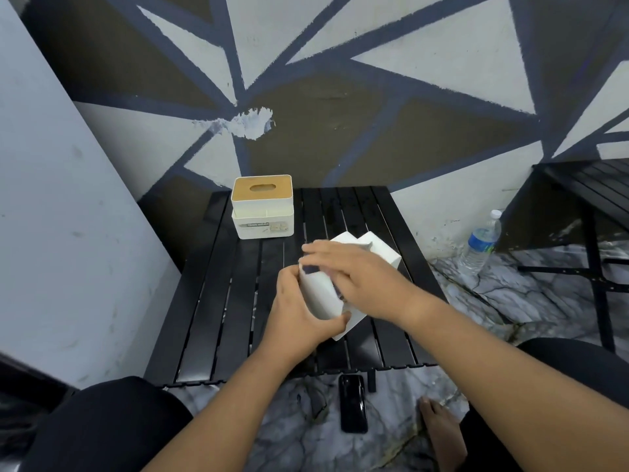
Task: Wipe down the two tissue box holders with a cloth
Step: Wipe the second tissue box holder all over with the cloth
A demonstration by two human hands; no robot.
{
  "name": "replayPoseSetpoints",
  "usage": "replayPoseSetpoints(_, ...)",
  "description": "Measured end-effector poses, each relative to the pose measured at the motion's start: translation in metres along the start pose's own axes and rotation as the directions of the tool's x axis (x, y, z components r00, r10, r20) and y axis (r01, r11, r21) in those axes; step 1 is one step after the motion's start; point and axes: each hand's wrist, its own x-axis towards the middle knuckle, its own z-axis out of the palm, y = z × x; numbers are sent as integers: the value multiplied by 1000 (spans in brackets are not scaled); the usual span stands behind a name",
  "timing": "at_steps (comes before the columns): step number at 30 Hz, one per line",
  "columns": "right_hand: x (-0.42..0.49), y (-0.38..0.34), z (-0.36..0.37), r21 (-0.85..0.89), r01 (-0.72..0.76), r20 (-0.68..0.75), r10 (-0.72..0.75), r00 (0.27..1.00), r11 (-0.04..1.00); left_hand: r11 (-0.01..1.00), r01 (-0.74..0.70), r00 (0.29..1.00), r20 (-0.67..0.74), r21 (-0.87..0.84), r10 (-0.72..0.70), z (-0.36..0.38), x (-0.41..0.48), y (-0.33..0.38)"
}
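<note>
Near tissue box holder (pixel 320 296) sits tilted on the bench (pixel 218 301). The left hand (pixel 299 311) has its grip curled round the near end. The right hand (pixel 354 277) lies flat across the top; no cloth can be made out. Judged light, rigid, smooth plastic, so hold it by the edges. Second holder (pixel 262 229) stands at the far-left corner.

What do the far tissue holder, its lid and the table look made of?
Far tissue holder: white body, probably matte plastic; smooth moulded walls, rounded corners.
Lid: tan, dull finish, oval slot; wood, bamboo or cork, can't tell which.
Table: black slats with a soft sheen, likely painted metal, possibly plastic.
</note>
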Motion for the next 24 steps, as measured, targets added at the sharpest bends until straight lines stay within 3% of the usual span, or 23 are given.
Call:
replayPoseSetpoints(5, 6, 36, -29, 82, -328, -165, 337, 927, 941, 1000, 22, 1000, 20, 6, -22, -3, 0, -1)
replayPoseSetpoints(8, -3, 15, -16, -22, -210, -141, 204, 969, 978, 1000, 15, 1000, 12, 18, -15, -2, 0, 0)
replayPoseSetpoints(12, -11, -1, -4, 24, -15, 7, 15, 1000, 1000, 1000, 15, 1000, 12, 4, -15, -2, 0, 1)
replayPoseSetpoints(15, -11, 26, -17, 30, -147, -111, 149, 983, 989, 1000, 18, 1000, 18, 14, -18, -4, -1, 1)
replayPoseSetpoints(17, -11, 41, -24, 138, -311, -212, 335, 918, 940, 1000, 22, 999, 25, 20, -22, -4, -1, 1)
replayPoseSetpoints(19, -12, 45, -20, 227, -377, -271, 430, 861, 898, 999, 24, 999, 32, 26, -25, -5, 0, 0)
replayPoseSetpoints(21, -19, 37, -13, 178, -378, -295, 415, 860, 909, 999, 21, 999, 41, 27, -22, -5, 0, 0)
replayPoseSetpoints(24, -33, 22, -10, -24, -221, -264, 207, 942, 975, 999, 14, 999, 37, 36, -16, -6, 1, 0)
